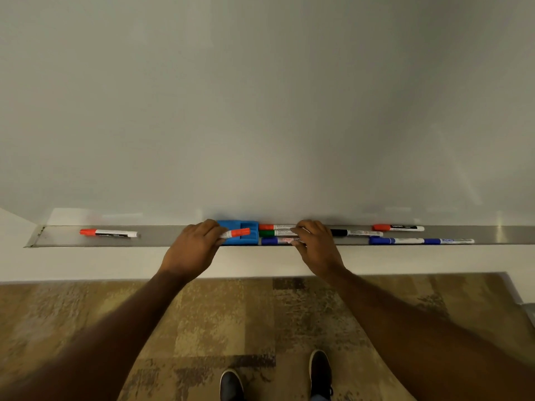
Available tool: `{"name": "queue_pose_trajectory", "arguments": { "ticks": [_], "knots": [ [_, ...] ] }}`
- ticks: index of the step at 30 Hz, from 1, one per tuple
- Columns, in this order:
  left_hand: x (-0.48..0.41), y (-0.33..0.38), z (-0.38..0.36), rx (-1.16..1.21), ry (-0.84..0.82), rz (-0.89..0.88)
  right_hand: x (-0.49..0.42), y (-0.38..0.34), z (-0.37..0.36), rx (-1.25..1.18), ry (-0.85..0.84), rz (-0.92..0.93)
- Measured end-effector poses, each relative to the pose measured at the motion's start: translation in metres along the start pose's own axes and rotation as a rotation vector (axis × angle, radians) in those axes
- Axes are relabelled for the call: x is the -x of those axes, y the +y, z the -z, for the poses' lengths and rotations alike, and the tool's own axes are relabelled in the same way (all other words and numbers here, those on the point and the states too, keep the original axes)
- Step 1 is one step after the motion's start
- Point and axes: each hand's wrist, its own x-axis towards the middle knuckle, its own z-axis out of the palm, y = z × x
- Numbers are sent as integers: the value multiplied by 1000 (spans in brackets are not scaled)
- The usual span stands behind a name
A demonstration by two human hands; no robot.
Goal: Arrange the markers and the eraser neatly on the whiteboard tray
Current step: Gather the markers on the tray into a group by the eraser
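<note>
A long grey whiteboard tray (pixel 162 237) runs across the view. My left hand (pixel 194 250) grips a red-capped marker (pixel 236 233) held over the blue eraser (pixel 249 227) at the tray's middle. My right hand (pixel 317 244) rests on three side-by-side markers: red (pixel 275 226), green (pixel 272 233) and blue (pixel 273 241). Right of that hand lie a black marker (pixel 356 233), a red-capped marker (pixel 398 227) and two blue markers (pixel 395 241) (pixel 450 241) end to end. Another red-capped marker (pixel 108 233) lies alone at the far left.
The whiteboard (pixel 260 96) fills the upper view. Below the tray is a white wall strip (pixel 115 264), then patterned brown carpet (pixel 231 319) with my two shoes (pixel 320 374) at the bottom. The tray's left end (pixel 34 237) is in view.
</note>
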Motion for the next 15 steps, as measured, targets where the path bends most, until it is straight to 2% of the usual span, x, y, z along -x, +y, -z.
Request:
{"name": "queue_pose_trajectory", "arguments": {
  "ticks": [7,15],
  "knots": [
    [-16,25,-9,31,2,-16,-5,-18,-21,40,-85,93],
    [-9,27,-17,42,-38,89,-4,-22,-29,85,1,56]
  ]
}}
